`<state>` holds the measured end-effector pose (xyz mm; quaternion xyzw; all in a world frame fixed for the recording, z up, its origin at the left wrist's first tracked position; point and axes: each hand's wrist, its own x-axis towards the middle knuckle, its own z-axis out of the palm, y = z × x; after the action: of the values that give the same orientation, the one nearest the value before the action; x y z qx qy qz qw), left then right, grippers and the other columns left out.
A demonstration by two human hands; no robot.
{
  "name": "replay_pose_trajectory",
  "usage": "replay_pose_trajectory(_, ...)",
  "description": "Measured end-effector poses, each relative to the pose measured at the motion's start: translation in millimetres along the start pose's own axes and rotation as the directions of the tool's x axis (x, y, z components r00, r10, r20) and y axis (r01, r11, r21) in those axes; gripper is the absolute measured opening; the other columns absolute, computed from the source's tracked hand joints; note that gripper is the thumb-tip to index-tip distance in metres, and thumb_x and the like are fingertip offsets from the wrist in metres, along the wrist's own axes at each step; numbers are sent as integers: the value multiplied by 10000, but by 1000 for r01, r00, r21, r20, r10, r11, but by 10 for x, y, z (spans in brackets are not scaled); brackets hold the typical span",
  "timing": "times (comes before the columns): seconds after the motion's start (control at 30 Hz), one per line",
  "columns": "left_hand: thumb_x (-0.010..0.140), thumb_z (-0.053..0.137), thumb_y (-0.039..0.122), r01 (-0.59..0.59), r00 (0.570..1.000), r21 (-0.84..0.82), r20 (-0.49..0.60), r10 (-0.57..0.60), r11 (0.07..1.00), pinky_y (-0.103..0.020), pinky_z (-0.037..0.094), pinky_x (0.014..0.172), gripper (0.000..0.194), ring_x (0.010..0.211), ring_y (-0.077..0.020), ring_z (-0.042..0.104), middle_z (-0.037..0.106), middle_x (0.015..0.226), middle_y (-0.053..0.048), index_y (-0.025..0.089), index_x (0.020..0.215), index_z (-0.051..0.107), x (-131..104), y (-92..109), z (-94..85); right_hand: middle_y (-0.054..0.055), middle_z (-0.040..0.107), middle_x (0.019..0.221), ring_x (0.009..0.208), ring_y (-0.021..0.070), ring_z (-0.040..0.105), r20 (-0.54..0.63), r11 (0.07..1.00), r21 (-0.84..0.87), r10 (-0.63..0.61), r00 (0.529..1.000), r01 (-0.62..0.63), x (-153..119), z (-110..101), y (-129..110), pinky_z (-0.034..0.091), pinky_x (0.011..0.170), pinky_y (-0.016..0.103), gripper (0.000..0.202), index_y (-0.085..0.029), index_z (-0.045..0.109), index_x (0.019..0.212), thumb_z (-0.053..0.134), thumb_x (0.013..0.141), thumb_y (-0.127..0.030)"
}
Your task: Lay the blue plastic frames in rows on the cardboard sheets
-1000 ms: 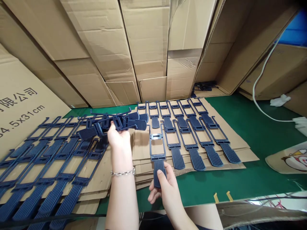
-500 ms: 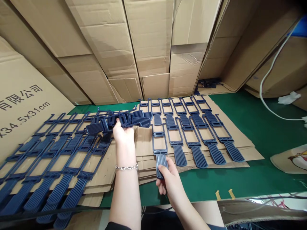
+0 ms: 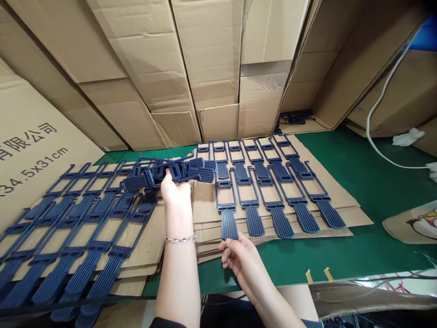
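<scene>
A bunch of dark blue plastic frame parts (image 3: 201, 171), each with a ribbed flat end, is gripped in my left hand (image 3: 175, 189) above the middle of the cardboard. My palm and the pile hide its fingers partly. Just below the ribbed end of one laid frame part (image 3: 228, 223), my right hand (image 3: 239, 255) has loosely curled fingers, apart, with nothing visible in them. Whether a fingertip still touches that part I cannot tell. More such parts (image 3: 282, 221) lie side by side in two rows on the right cardboard sheets (image 3: 324, 175).
On the left, overlapping rows of the same parts (image 3: 99, 273) cover another cardboard stack and overhang its front. Tall cardboard boxes (image 3: 211, 59) wall the back of the green table (image 3: 341, 155). At the right are a white cable (image 3: 372, 109) and a printed container (image 3: 413, 223).
My right hand has let go of the frame part's ribbed end and moved slightly down. That part now lies a little farther back, level with its row. My left hand keeps its place.
</scene>
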<state>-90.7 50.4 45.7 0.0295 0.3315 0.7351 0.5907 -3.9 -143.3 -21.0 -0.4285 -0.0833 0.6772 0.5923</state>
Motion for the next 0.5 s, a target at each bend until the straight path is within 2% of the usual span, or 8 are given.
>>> replay_pose_trajectory(0.2, 903, 424, 192, 1, 1000, -8, 25, 0, 1000, -415, 438, 929, 260, 963, -186, 622, 690, 933, -77, 143, 1089, 600, -5, -10, 6, 42, 603, 776, 634, 76, 547, -5, 994, 101, 29, 1000, -28, -88, -27, 1, 451, 577, 172, 350, -101, 588, 775, 781, 574, -314)
replay_pose_trajectory(0.33, 897, 436, 174, 30, 999, -23, -29, -31, 999, -413, 445, 923, 253, 933, -184, 634, 699, 879, -61, 154, 1089, 600, -42, -31, 43, 81, 626, 918, 777, 114, 587, 19, 977, 199, 69, 997, -72, -167, -40, -15, 478, 694, 207, 305, -108, 616, 812, 766, 611, -281)
replay_pose_trajectory(0.5, 890, 457, 180, 43, 998, -14, -51, -44, 999, -389, 468, 897, 259, 934, -179, 633, 697, 899, -66, 148, 1111, 589, -51, -59, 54, 129, 635, 964, 774, 140, 612, 24, 976, 187, 111, 993, -114, -179, -38, -20, 487, 699, 236, 342, -90, 578, 798, 768, 606, -300)
